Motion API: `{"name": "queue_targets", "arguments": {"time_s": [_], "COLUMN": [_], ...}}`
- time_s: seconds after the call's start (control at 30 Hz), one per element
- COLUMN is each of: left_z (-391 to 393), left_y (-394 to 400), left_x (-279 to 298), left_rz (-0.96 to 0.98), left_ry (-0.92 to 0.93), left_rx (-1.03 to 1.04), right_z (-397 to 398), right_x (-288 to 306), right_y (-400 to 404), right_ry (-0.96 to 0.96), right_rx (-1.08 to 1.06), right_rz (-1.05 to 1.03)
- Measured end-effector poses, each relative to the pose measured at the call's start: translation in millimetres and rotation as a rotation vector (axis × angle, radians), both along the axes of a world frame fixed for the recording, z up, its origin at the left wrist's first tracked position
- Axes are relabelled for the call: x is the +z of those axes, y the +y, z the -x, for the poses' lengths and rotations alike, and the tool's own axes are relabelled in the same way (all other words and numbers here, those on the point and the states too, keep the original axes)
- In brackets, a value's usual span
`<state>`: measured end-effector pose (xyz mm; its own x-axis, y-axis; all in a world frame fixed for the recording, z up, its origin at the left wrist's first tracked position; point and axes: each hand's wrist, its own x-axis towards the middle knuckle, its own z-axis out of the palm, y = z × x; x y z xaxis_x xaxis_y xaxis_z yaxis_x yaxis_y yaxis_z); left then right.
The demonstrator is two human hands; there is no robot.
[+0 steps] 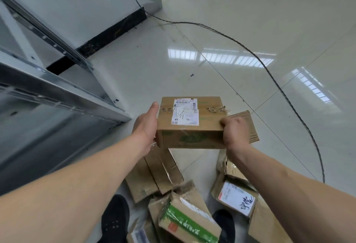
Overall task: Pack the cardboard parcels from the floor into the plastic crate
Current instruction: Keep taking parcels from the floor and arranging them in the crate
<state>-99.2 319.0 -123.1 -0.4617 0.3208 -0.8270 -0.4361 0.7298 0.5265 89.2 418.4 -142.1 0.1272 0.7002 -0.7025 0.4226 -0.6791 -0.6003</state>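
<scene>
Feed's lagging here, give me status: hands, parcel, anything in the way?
Left hand and right hand clamp the labelled parcel, lifted. More parcels on the floor. Crate not in view. Cable ahead.

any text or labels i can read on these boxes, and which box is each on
Held parcel, white shipping label: barcode and print, too blurred to read.
Held parcel, front face: green print, unreadable.
Parcel at right, white label: handwritten black characters, not legible.
Green-banded parcel: green print, blurred.
</scene>
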Motion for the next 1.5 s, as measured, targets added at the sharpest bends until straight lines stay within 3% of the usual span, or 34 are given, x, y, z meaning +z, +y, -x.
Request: {"name": "queue_targets", "arguments": {"time_s": [0.23, 0.37, 0.63, 1.0, 1.5], "left_z": [-17, -32, -31, -1, -14], "left_y": [-56, -84, -145, -291, -465], "left_x": [119, 178, 251, 310, 354], "left_rz": [-0.002, -0.033, -0.137, -0.27, -0.314], "left_ry": [-0.004, 0.023, 0.019, 0.029, 0.02], "left_rx": [0.05, 0.101, 0.144, 0.096, 0.255], "right_z": [-7, -7, 11, 33, 39], "right_x": [105, 167, 262, 324, 360], "right_y": [-32, -46, -94, -243, -394], "right_ry": [0.126, 0.087, 0.042, 0.028, 0.075], "right_rx": [0.173, 0.296, 0.348, 0.284, 0.519], "right_rz": [0.047, -0.025, -0.132, -0.215, -0.322]}}
